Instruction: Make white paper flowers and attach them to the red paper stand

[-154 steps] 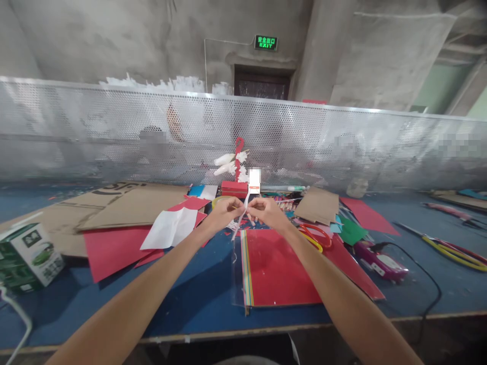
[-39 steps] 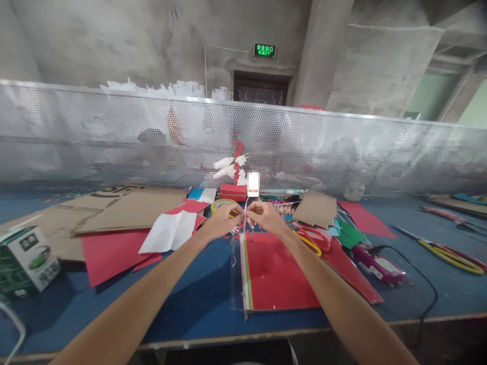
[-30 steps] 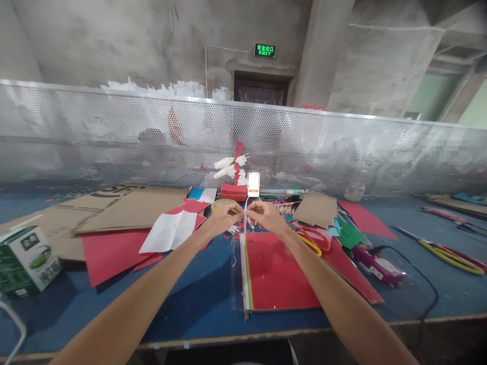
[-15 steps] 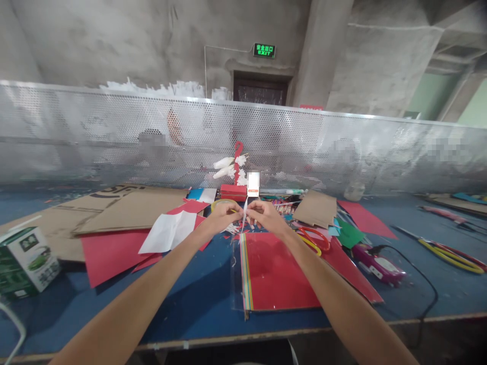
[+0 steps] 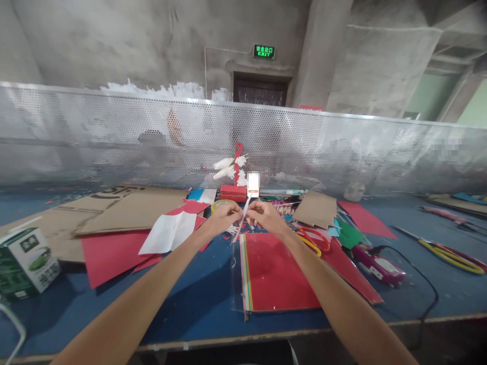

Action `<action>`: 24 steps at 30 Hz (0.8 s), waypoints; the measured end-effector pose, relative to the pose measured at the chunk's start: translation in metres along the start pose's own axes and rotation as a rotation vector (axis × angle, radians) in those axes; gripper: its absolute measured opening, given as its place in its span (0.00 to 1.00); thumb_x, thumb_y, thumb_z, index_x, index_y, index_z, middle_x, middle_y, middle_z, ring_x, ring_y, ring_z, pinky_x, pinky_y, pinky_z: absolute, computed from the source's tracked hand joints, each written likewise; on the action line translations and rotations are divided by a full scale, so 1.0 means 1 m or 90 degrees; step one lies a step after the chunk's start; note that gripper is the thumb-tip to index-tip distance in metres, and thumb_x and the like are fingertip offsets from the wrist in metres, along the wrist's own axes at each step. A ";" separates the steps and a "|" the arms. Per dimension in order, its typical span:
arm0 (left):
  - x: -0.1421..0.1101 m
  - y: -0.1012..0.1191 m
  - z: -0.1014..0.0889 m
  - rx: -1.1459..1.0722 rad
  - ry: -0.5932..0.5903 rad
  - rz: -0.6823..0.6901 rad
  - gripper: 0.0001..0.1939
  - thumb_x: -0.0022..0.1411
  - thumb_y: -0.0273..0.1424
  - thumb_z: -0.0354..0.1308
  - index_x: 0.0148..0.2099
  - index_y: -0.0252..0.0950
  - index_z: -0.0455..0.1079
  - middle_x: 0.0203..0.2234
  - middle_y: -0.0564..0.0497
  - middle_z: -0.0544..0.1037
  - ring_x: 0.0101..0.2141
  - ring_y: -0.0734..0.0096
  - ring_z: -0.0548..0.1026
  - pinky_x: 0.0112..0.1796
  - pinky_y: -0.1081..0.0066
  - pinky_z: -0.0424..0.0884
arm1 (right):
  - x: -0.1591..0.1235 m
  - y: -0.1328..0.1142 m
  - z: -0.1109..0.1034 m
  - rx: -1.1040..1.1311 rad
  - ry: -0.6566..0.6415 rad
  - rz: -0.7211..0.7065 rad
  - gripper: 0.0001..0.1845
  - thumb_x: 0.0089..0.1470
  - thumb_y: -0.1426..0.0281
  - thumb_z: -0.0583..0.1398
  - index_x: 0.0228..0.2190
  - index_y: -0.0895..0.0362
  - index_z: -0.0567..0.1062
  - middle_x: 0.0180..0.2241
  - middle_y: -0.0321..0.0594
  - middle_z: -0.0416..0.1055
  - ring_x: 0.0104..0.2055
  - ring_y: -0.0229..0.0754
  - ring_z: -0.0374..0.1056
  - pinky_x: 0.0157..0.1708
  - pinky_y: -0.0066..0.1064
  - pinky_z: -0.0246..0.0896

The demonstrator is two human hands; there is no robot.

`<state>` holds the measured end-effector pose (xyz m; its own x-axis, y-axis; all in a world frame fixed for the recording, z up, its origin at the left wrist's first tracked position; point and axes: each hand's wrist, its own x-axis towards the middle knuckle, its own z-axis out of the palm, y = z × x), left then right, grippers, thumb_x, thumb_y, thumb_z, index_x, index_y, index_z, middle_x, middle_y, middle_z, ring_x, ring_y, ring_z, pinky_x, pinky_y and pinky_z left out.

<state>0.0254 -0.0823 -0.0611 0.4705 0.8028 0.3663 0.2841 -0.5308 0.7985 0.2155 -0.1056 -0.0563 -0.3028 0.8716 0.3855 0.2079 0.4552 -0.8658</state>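
A narrow white paper strip [image 5: 244, 212] slants between my two hands above the middle of the table. My left hand [image 5: 225, 217] pinches it from the left, with fingertips pressed together. From the other side, the fingers of my right hand [image 5: 264, 215] are closed at the strip's edge, and the exact contact is small and partly hidden. Just below lies a stack of coloured paper [image 5: 279, 274] in a clear sleeve, red sheet on top. Behind the hands stands a red paper piece with white flowers [image 5: 236, 167] on a red box-like base [image 5: 233, 192].
Yellow tape [image 5: 223, 204] sits behind my left hand. Red-and-yellow scissors [image 5: 314, 241] lie beside my right forearm, and a larger pair [image 5: 445, 251] further right. A purple corded device [image 5: 380, 266], cardboard sheets [image 5: 129, 210] and a green-white carton [image 5: 30, 261] surround the work area.
The white strip has tipped from nearly upright to a slant, its lower end now further left. Both hands have stayed almost in place.
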 end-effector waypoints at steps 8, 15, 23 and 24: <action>-0.004 0.010 0.000 0.103 0.020 0.023 0.09 0.59 0.34 0.53 0.32 0.35 0.70 0.26 0.53 0.73 0.26 0.73 0.68 0.27 0.74 0.62 | -0.001 -0.001 0.001 -0.044 0.006 -0.006 0.08 0.51 0.64 0.60 0.27 0.57 0.71 0.20 0.35 0.71 0.19 0.34 0.64 0.15 0.22 0.54; -0.002 0.008 0.000 0.072 0.015 0.017 0.09 0.59 0.35 0.53 0.32 0.35 0.70 0.26 0.52 0.74 0.28 0.71 0.71 0.30 0.74 0.65 | 0.000 0.001 0.001 -0.045 0.006 -0.006 0.08 0.51 0.65 0.59 0.27 0.57 0.71 0.20 0.35 0.71 0.18 0.33 0.62 0.15 0.22 0.53; -0.006 0.013 0.001 0.084 0.021 0.025 0.11 0.58 0.38 0.57 0.36 0.35 0.71 0.31 0.50 0.76 0.32 0.69 0.73 0.34 0.72 0.68 | -0.001 0.002 0.002 -0.055 0.007 -0.017 0.07 0.52 0.66 0.58 0.28 0.57 0.71 0.19 0.34 0.70 0.17 0.33 0.62 0.15 0.22 0.53; -0.007 0.014 0.001 0.088 0.021 0.023 0.10 0.58 0.38 0.57 0.36 0.35 0.71 0.31 0.50 0.76 0.32 0.69 0.74 0.34 0.72 0.68 | 0.000 0.002 0.002 -0.059 0.008 -0.019 0.07 0.52 0.65 0.58 0.28 0.57 0.71 0.19 0.34 0.70 0.18 0.33 0.62 0.15 0.22 0.53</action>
<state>0.0269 -0.0954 -0.0528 0.4560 0.7895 0.4108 0.3802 -0.5902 0.7121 0.2146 -0.1055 -0.0586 -0.2987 0.8594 0.4150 0.2845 0.4953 -0.8208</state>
